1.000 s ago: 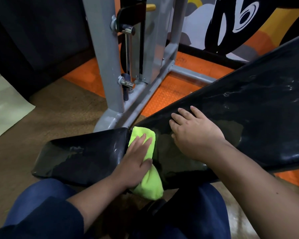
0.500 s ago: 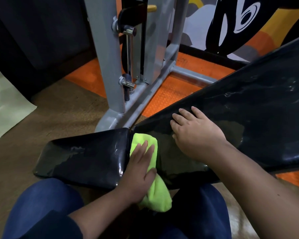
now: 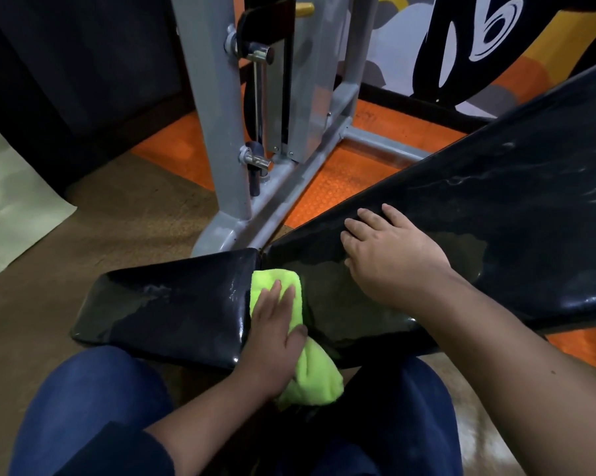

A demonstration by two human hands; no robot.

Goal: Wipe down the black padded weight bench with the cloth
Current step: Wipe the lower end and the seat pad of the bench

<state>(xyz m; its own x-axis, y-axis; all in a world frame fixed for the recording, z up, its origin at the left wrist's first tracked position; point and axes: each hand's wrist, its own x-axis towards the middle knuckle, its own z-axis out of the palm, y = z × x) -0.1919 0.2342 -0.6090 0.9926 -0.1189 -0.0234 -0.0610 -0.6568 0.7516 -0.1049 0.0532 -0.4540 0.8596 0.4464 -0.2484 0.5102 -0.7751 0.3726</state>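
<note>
The black padded bench has a small seat pad [image 3: 166,314] at left and a long inclined back pad [image 3: 516,214] rising to the upper right; both look wet and shiny. A lime-green cloth [image 3: 315,376] lies in the gap between the two pads and hangs down off the near edge. My left hand [image 3: 272,334] presses flat on the cloth, fingers pointing away from me. My right hand [image 3: 389,259] rests palm down on the lower end of the back pad, fingers spread, holding nothing.
A grey steel machine frame [image 3: 217,132] with chrome pins stands just behind the bench. Orange rubber flooring [image 3: 334,183] lies beyond, brown floor [image 3: 128,221] to the left with a pale mat [image 3: 11,207]. My knees in blue trousers [image 3: 94,400] sit beneath the bench.
My left hand has drawn the cloth toward me along the gap, so more cloth hangs off the near edge. My right hand has stayed in place on the back pad.
</note>
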